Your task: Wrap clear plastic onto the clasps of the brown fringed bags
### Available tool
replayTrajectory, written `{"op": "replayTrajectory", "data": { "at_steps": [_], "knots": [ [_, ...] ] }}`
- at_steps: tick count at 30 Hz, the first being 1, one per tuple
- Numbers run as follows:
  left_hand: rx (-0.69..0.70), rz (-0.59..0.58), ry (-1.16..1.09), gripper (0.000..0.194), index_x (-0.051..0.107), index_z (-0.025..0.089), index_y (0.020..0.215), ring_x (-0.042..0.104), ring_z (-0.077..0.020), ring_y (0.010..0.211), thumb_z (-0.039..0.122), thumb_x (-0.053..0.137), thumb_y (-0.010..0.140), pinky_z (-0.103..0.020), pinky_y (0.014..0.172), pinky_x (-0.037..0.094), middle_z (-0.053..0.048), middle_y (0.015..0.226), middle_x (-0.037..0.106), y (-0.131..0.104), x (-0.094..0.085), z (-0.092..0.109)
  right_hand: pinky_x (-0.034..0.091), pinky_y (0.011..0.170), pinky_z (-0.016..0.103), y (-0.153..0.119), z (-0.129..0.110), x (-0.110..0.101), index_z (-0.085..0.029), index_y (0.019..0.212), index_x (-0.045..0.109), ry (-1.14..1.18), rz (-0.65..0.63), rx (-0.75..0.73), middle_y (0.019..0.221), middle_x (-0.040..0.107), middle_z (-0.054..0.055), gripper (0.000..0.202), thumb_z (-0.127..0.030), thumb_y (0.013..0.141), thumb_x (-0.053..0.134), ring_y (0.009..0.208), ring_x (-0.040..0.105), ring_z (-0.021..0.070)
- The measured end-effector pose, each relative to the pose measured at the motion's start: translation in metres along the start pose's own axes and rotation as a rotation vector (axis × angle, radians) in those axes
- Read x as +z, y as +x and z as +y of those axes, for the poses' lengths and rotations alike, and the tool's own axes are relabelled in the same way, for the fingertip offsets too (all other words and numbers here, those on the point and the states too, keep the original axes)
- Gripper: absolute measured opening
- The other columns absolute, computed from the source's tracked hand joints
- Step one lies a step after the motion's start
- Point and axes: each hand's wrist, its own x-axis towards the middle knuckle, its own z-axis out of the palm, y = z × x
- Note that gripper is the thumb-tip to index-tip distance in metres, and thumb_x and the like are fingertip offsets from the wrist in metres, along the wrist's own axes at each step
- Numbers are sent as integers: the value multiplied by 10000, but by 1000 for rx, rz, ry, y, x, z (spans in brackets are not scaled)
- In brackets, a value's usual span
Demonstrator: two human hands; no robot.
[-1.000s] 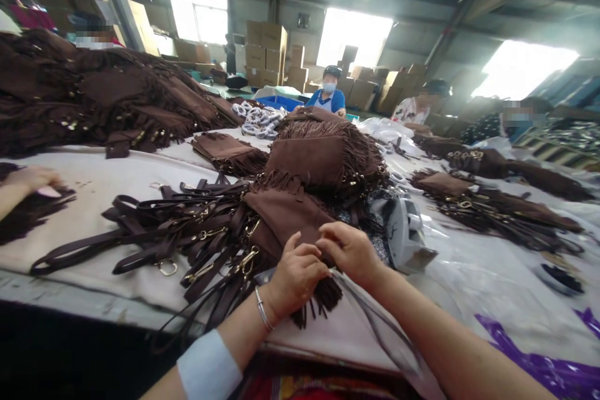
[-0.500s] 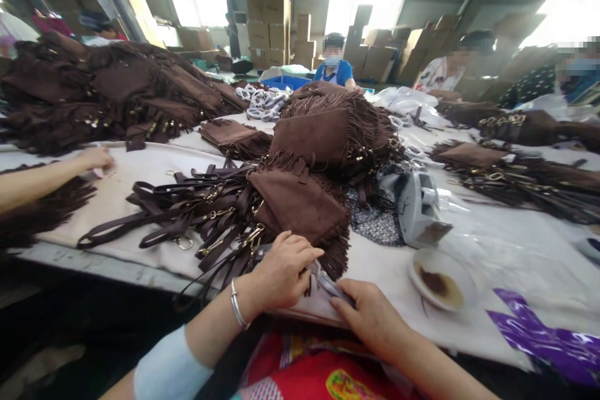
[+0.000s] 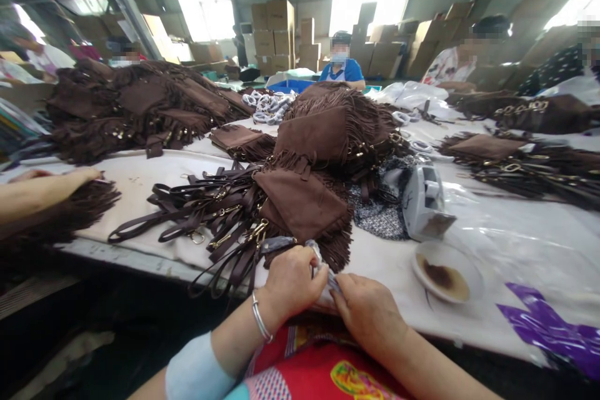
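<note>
My left hand (image 3: 297,278), with a silver bangle at the wrist, is closed on a small plastic-wrapped item (image 3: 315,255) at the table's front edge. Close on its right, my right hand (image 3: 368,312) pinches the lower end of the same item. Just beyond my hands lies a brown fringed suede bag (image 3: 302,203). Dark straps with gold clasps (image 3: 213,206) spread out to the left of it. Beside my left hand is a small grey wrapped piece (image 3: 277,244). What is inside the wrapping cannot be made out.
Piled fringed bags (image 3: 319,131) rise behind, with a larger heap (image 3: 135,100) at back left. A tape dispenser (image 3: 424,197), a bowl of brown liquid (image 3: 443,272) and purple plastic (image 3: 553,331) are at right. Another person's arm (image 3: 47,194) reaches in from the left; others sit beyond.
My left fingers have curled in round the wrapped item, and my hands are closer together. The view has shifted left. At the left, the other person's hand has drawn back onto dark fringe.
</note>
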Motion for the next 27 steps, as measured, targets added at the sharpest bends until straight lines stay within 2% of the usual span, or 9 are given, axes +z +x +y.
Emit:
{"op": "replayTrajectory", "data": {
  "at_steps": [2, 4, 9, 12, 16, 20, 24, 27],
  "knots": [
    [-79, 8, -106, 161, 579, 195, 650, 540, -139, 597, 242, 543, 799, -270, 587, 371, -15, 642, 603, 0, 6, 0, 320, 609, 308, -1, 0, 1, -181, 784, 616, -17, 22, -14, 749, 689, 94, 152, -201, 881, 501, 680, 634, 222],
    [-212, -38, -278, 159, 576, 186, 613, 541, -132, 579, 189, 532, 765, -263, 579, 380, -8, 604, 599, 1, 9, 0, 327, 617, 303, -1, 0, 1, -182, 797, 619, 24, 27, 1, 761, 691, 92, 138, -211, 875, 509, 692, 633, 218],
    [-810, -229, -988, 129, 583, 163, 651, 512, -111, 505, 278, 613, 700, -234, 490, 424, 13, 556, 560, -3, 8, 1, 355, 626, 274, 0, -2, 0, -191, 766, 627, 321, -45, 160, 740, 685, 52, 171, -273, 858, 507, 694, 612, 192],
    [-968, -247, -1254, 174, 601, 142, 709, 527, -102, 524, 264, 685, 617, -221, 495, 454, 6, 589, 573, -8, 10, 0, 381, 639, 263, 1, -3, -1, -188, 758, 645, 583, -88, 260, 717, 679, 24, 173, -288, 825, 521, 699, 604, 182],
    [-1019, -217, -1276, 174, 589, 139, 710, 525, -96, 518, 240, 680, 601, -204, 476, 454, 7, 577, 564, -10, 15, -3, 402, 623, 258, 3, -3, -3, -165, 738, 649, 865, -122, 364, 681, 654, 15, 202, -337, 774, 550, 673, 575, 176],
    [-989, -189, -1197, 139, 579, 146, 711, 506, -93, 507, 244, 643, 636, -194, 454, 439, 17, 566, 547, -11, 15, 0, 393, 578, 252, 3, -2, -4, -147, 750, 636, 1054, -167, 417, 640, 614, 4, 254, -393, 736, 574, 613, 525, 156],
    [-872, -86, -1075, 92, 548, 170, 666, 417, -73, 433, 253, 585, 682, -181, 394, 372, 51, 524, 480, -11, 9, 6, 396, 594, 248, 1, -3, -3, -148, 748, 639, 1030, -143, 403, 649, 608, 0, 250, -390, 754, 577, 635, 527, 155],
    [-741, -37, -963, 134, 545, 179, 661, 420, -79, 432, 294, 575, 723, -182, 384, 354, 52, 527, 469, -9, 5, 9, 402, 609, 251, 0, -3, -1, -154, 751, 638, 935, -120, 380, 667, 619, 3, 241, -383, 783, 566, 661, 545, 166]
  ]
}}
